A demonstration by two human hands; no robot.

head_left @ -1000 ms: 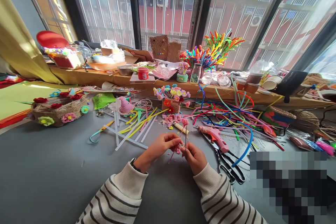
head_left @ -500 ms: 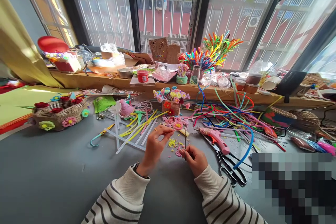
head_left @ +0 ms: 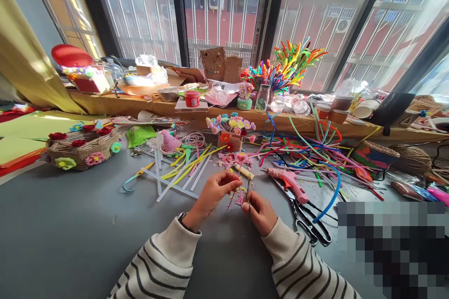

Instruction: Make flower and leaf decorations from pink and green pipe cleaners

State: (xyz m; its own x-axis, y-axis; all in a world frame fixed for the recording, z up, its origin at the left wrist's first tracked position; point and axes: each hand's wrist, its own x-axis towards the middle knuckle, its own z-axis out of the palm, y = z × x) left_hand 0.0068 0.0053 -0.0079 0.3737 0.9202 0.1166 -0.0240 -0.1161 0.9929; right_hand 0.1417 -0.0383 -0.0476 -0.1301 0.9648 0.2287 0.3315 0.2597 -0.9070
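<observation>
My left hand (head_left: 214, 195) pinches a thin pink stem (head_left: 231, 201), which points down toward the table from the fingertips. Close to it on the right, my right hand (head_left: 260, 211) is closed on a slim dark metal tool (head_left: 248, 188) that stands upright; its exact kind is too small to tell. Pink and yellow fluff scraps (head_left: 239, 196) lie between the hands. Just beyond them are a pale yellow stick (head_left: 244, 171) and a pile of pink fluff (head_left: 235, 159).
A pink glue gun (head_left: 290, 184) and large black-handled scissors (head_left: 308, 224) lie to the right. Behind are a small flower basket (head_left: 229, 140) and tangled pipe cleaners (head_left: 301, 149). Clear sticks (head_left: 170, 182) and a woven basket (head_left: 82, 150) are at the left.
My left hand has turned and moved slightly right and down; the pink flower at its fingertips no longer shows, and a stem now points downward. The tool remains in my right hand.
</observation>
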